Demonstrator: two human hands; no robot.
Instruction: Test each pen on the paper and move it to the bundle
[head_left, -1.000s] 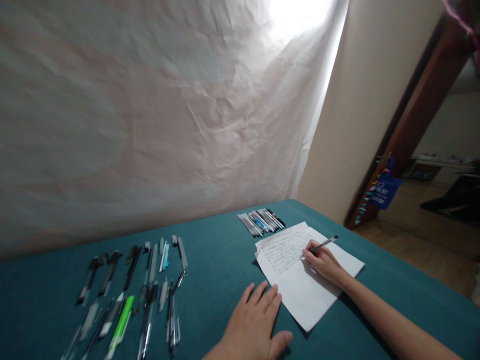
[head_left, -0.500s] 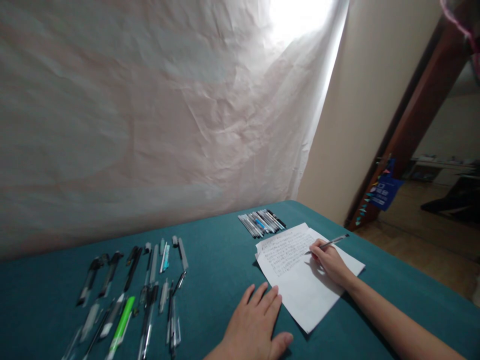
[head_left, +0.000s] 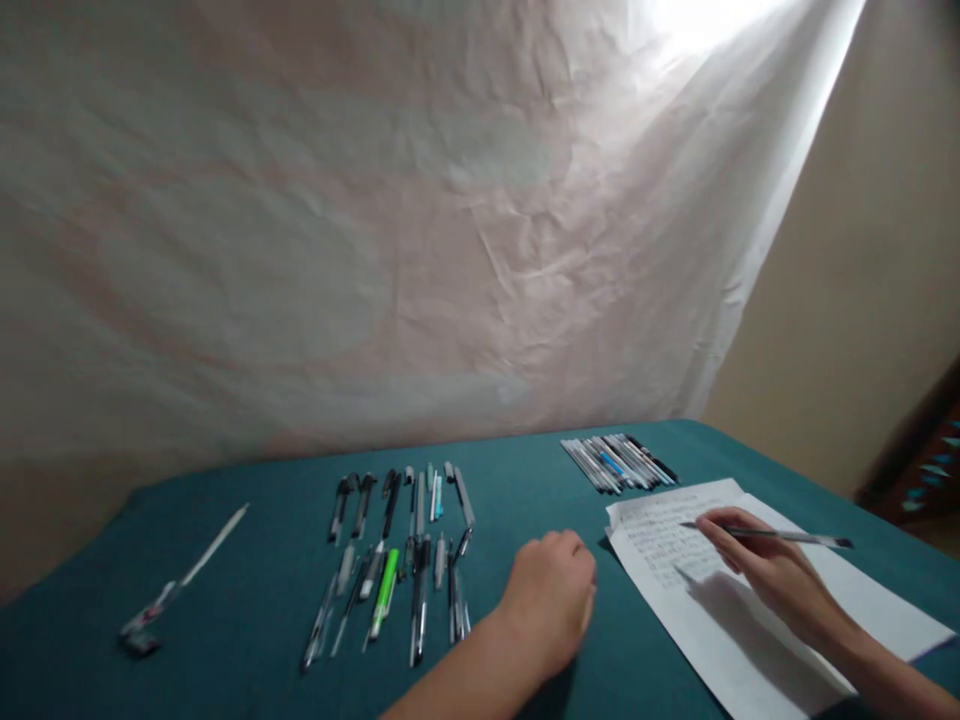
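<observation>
My right hand (head_left: 776, 575) is closed on a slim pen (head_left: 772, 536), which it holds nearly level just above a white sheet of paper (head_left: 679, 605) with handwriting on its upper part. My left hand (head_left: 551, 590) hovers over the teal table (head_left: 262, 500), between the paper and a spread of several loose pens (head_left: 405, 560), among them a green one (head_left: 385, 590). I see only the back of this hand, its fingers curled down and out of sight.
A tidy row of several pens (head_left: 619, 462) lies beyond the paper near the table's far edge. A long white pen (head_left: 214, 545) and a small dark item (head_left: 139, 637) lie far left. A creased white sheet (head_left: 375, 250) hangs behind the table.
The view has swung left. My left hand has lifted off the table and moved toward the loose pens, its fingers curling. My right hand has raised the pen tip off the paper.
</observation>
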